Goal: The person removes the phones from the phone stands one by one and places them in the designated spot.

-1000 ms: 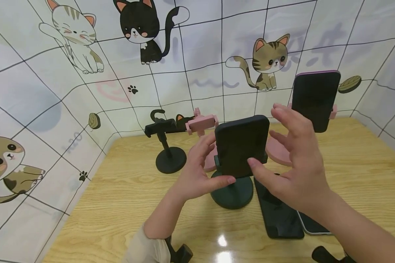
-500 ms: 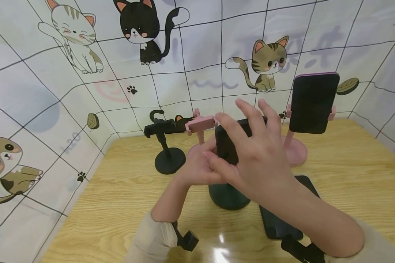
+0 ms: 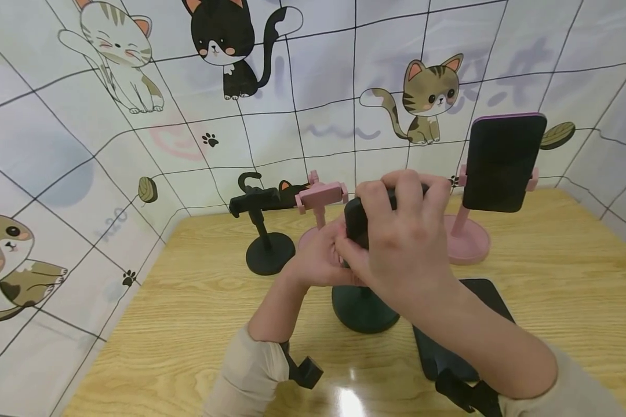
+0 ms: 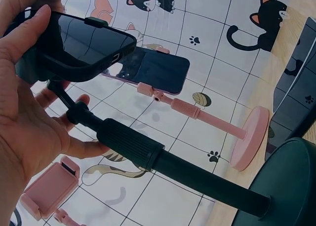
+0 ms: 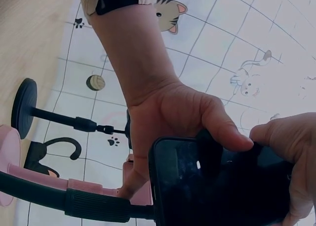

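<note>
A dark smartphone point(image 4: 89, 45) sits in the clamp of a dark green phone stand point(image 4: 131, 142), whose round base point(image 3: 365, 313) rests on the table. My left hand point(image 3: 320, 255) holds the phone's left side, its thumb over the screen edge and its other fingers behind, near the stand's neck. Curled over the phone's top and right side is my right hand point(image 3: 409, 237), covering most of the screen in the head view. The right wrist view shows the phone's screen point(image 5: 197, 186) facing up between both hands, with the thumbs close together at its edge.
A pink stand point(image 3: 466, 240) bearing another phone point(image 3: 506, 162) is at the right. Behind the left hand stand a black stand point(image 3: 268, 252) and a second pink stand point(image 3: 320, 197), neither with a phone. A dark phone point(image 3: 487, 295) lies under the right forearm.
My right hand has swung left from beside the phone, across its front, and its fingers have bent down over the top. The left hand has shifted slightly up along the phone's side.
</note>
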Demonstrator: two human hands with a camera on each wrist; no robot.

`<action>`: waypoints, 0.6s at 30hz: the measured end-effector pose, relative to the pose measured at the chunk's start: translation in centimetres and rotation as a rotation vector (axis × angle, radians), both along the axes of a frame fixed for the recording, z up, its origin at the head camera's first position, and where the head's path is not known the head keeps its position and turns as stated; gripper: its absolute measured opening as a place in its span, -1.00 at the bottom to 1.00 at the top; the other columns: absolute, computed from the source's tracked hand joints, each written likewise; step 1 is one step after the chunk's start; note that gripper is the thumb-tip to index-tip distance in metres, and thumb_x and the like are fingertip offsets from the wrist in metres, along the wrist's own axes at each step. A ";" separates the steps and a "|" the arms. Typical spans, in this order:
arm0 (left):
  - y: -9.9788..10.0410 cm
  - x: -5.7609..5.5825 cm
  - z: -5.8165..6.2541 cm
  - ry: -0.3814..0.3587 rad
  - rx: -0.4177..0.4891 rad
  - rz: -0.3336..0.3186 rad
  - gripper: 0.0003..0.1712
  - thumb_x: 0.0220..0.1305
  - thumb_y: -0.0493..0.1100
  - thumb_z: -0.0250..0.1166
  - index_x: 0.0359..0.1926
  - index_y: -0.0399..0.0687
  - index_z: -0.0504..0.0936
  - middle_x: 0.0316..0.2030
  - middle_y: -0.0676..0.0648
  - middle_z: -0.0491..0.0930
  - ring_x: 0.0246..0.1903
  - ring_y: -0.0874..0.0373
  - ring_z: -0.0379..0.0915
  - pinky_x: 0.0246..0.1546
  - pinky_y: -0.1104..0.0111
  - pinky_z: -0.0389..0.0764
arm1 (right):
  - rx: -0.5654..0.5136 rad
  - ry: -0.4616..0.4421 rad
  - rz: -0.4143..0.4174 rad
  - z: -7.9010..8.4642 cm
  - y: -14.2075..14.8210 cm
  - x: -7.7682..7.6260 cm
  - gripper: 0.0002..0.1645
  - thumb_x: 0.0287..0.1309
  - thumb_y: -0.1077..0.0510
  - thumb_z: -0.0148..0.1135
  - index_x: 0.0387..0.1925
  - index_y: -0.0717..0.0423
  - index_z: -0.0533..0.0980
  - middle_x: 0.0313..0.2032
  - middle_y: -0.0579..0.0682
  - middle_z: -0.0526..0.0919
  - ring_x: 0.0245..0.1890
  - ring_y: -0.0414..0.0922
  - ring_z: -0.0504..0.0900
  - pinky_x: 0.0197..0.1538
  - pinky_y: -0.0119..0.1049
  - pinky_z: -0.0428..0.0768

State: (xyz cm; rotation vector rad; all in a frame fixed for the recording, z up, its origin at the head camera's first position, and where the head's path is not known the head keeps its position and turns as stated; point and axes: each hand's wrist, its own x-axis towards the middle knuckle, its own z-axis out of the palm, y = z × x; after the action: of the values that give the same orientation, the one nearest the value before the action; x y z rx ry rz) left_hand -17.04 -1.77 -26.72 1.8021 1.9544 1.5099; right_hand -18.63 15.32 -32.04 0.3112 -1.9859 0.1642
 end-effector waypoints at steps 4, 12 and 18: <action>0.0 -0.1 0.1 -0.016 -0.021 -0.020 -0.09 -0.28 -0.46 0.40 0.15 -0.43 0.12 -0.04 -0.34 0.38 -0.07 0.06 0.37 0.03 0.29 0.39 | -0.012 -0.007 0.030 0.1 0.2 0.0 -0.19 -0.44 -0.60 0.06 -0.09 -0.32 0.40 -0.01 0.03 0.38 0.03 0.12 0.27 0.03 0.31 -0.06; 0.0 -0.3 0.3 0.001 -0.039 -0.029 -0.09 -0.32 -0.43 0.43 0.13 -0.39 0.15 -0.08 -0.30 0.41 -0.10 0.11 0.39 -0.01 0.31 0.41 | -0.012 -0.022 0.084 1.1 0.1 0.8 -0.21 -0.42 -0.55 0.14 -0.10 -0.29 0.41 -0.05 0.03 0.39 0.00 0.08 0.28 0.04 0.26 -0.03; -0.1 -0.2 0.4 0.005 -0.062 -0.007 -0.07 -0.31 -0.40 0.45 0.14 -0.36 0.16 -0.04 -0.28 0.41 -0.06 0.14 0.37 0.04 0.32 0.38 | -0.011 -0.051 0.099 1.3 0.3 0.6 -0.18 -0.50 -0.60 0.12 -0.11 -0.35 0.41 -0.07 0.00 0.40 0.00 0.07 0.29 0.05 0.27 -0.06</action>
State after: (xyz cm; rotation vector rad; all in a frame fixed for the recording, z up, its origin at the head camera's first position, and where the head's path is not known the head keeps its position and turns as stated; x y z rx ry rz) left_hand -17.25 -1.89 -26.30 1.7881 1.9723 1.4281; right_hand -18.06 15.62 -30.76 0.4014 -2.0205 0.2483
